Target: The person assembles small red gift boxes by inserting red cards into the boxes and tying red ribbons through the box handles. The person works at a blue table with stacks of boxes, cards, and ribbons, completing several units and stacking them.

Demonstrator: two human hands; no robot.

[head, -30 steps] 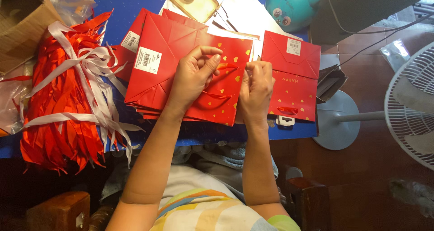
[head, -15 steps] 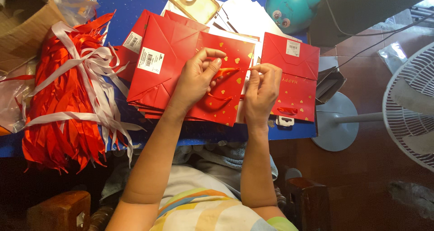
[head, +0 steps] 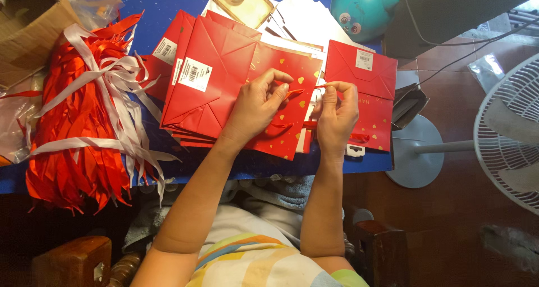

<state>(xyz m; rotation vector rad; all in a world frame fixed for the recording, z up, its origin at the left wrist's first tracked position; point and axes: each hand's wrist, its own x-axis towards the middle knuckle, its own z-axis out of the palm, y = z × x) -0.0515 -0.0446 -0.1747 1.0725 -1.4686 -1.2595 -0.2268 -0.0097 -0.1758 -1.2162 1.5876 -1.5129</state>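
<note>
1. The left hand [head: 257,108] rests on a flat red paper bag [head: 236,90] with gold hearts. Its thumb and first finger are pinched on a thin red ribbon [head: 295,92].
2. The right hand [head: 336,114] is curled, pinching the other end of the ribbon.
3. The bag tops a pile on the blue table [head: 269,162].
4. A bundle of red and white ribbons [head: 84,124] lies well apart, to the left.
</note>
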